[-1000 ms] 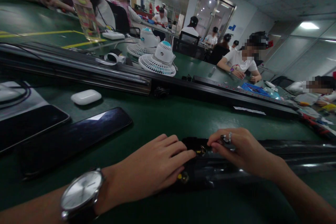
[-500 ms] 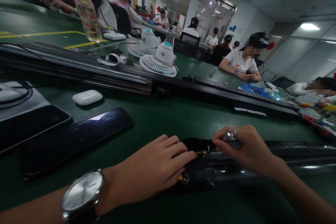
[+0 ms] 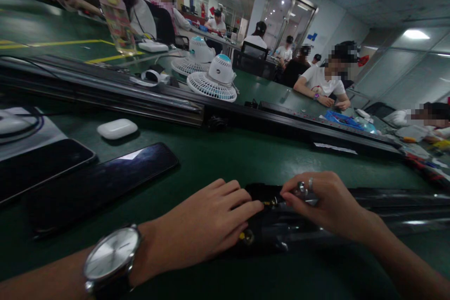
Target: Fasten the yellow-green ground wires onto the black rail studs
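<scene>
A long glossy black bar (image 3: 312,232), apparently in plastic film, lies across the near table. My left hand (image 3: 207,222), with a watch on its wrist, curls over the bar's left end. Its index fingertip touches a small brass-coloured piece (image 3: 267,203), while its thumb is hidden. A round metal fitting with a yellow spot (image 3: 248,236) shows below those fingers. From the right, my right hand (image 3: 323,201), wearing rings, pinches at the bar's end beside the brass piece. What sits between its thumb and index finger is too small to make out.
To the left lie a dark phone (image 3: 116,180), another dark device (image 3: 45,166) and a white earbud case (image 3: 117,129). Long black rails (image 3: 281,124) cross behind my hands. Beyond them are white fans (image 3: 213,79), a bottle (image 3: 117,26) and a seated person (image 3: 323,79).
My right hand has shifted slightly left, its pinched fingertips now closer to the brass piece and my left index finger. My left hand stays almost where it was.
</scene>
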